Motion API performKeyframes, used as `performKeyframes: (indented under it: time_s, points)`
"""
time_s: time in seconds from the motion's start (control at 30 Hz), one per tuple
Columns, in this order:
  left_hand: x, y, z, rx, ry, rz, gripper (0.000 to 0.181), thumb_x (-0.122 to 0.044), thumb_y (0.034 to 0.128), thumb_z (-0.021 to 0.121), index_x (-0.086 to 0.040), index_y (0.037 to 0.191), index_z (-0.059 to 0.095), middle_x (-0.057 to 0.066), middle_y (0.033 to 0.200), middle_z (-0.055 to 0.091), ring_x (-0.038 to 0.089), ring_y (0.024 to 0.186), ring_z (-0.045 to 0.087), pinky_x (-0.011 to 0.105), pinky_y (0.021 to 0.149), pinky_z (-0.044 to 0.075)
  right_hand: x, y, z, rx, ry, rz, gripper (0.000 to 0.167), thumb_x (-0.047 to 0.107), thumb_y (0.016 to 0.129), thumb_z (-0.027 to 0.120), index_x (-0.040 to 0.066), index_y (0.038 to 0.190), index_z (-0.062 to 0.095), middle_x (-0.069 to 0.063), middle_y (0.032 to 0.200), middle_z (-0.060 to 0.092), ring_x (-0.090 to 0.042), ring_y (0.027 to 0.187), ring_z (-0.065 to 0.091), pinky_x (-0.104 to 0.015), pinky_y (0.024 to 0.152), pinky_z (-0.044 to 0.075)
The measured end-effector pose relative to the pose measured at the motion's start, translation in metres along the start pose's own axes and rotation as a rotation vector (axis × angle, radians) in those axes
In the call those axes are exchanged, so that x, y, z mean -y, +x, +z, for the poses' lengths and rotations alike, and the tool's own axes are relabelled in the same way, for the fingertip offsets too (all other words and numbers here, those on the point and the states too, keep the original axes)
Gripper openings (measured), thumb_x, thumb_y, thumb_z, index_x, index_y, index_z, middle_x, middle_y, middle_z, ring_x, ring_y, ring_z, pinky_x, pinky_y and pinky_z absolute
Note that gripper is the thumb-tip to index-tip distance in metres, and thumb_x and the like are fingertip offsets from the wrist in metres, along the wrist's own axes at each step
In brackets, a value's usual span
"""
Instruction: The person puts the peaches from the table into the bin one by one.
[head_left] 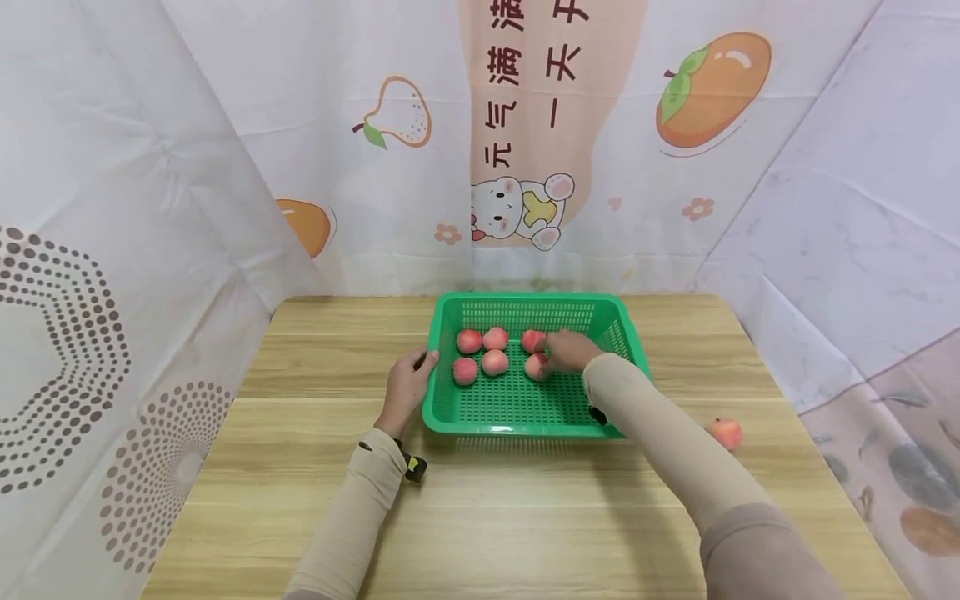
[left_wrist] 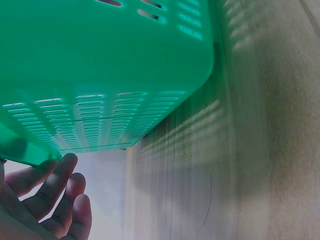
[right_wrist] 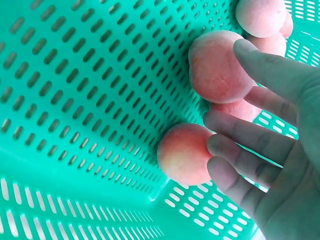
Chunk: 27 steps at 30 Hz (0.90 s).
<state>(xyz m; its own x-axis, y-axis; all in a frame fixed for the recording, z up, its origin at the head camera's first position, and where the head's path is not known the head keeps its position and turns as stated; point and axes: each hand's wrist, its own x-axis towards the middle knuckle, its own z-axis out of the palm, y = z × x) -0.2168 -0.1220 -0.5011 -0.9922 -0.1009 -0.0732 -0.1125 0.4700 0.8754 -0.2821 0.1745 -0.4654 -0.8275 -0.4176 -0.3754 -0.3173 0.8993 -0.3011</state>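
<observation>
A green plastic basket (head_left: 525, 430) with slotted walls stands on the table, several red-and-yellow peaches inside. My left hand (head_left: 407, 387) grips the basket's left rim; in the left wrist view its fingers (left_wrist: 62, 167) are bent beneath that rim. Inside the basket, my right hand (head_left: 572, 352) is among two peaches right of the middle. Seen from the right wrist, thumb and index finger hold one peach (right_wrist: 217, 67), the index partly hidden behind it. The other fingertips touch a second peach (right_wrist: 185, 154). Two more pairs, including this peach (head_left: 465, 371), lie at the basket's left.
One peach (head_left: 724, 432) lies on the wooden table (head_left: 315, 467), right of the basket. Printed cloth (head_left: 405, 192) hangs behind the table and along both sides.
</observation>
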Motion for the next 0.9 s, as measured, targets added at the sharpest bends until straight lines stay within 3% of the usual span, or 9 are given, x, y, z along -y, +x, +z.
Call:
performKeyframes:
  time_s: [0.4,0.57,0.67,0.9]
  points:
    - [-0.001,0.000,0.000,-0.004,0.004,0.005,0.049,-0.041,0.1008,0.050,-0.008,0.136,0.058,0.015,0.132,0.062,0.031,0.120,0.060,0.048,0.098,0.049,-0.009,-0.002,-0.003,-0.059,0.031,-0.036,0.043,0.028,0.088,0.071,0.013,0.128,0.065,-0.009,0.130,0.064,-0.028,0.120,0.057,-0.046,0.101,0.046]
    - [-0.001,0.000,0.001,0.000,0.005,0.000,0.048,-0.041,0.1008,0.050,-0.009,0.136,0.058,0.015,0.131,0.063,0.030,0.119,0.061,0.047,0.098,0.049,-0.015,-0.005,-0.008,-0.077,0.015,-0.042,0.040,0.027,0.092,0.066,0.009,0.127,0.066,-0.009,0.107,0.071,-0.021,0.092,0.059,-0.042,0.087,0.049]
    - [-0.001,0.000,0.001,0.007,0.008,-0.019,0.049,-0.042,0.1007,0.050,-0.008,0.136,0.058,0.016,0.131,0.063,0.030,0.119,0.061,0.048,0.098,0.049,-0.016,-0.007,-0.012,-0.086,0.020,-0.045,0.039,0.026,0.092,0.065,0.008,0.126,0.066,-0.007,0.094,0.071,-0.020,0.084,0.058,-0.041,0.084,0.049]
    - [-0.003,-0.001,0.000,0.008,0.013,-0.026,0.051,-0.044,0.1006,0.049,-0.008,0.135,0.059,0.016,0.130,0.063,0.031,0.118,0.061,0.048,0.097,0.050,-0.016,-0.013,-0.018,-0.100,0.076,-0.043,0.040,0.025,0.093,0.064,0.005,0.128,0.064,-0.015,0.124,0.067,-0.027,0.105,0.064,-0.046,0.089,0.051]
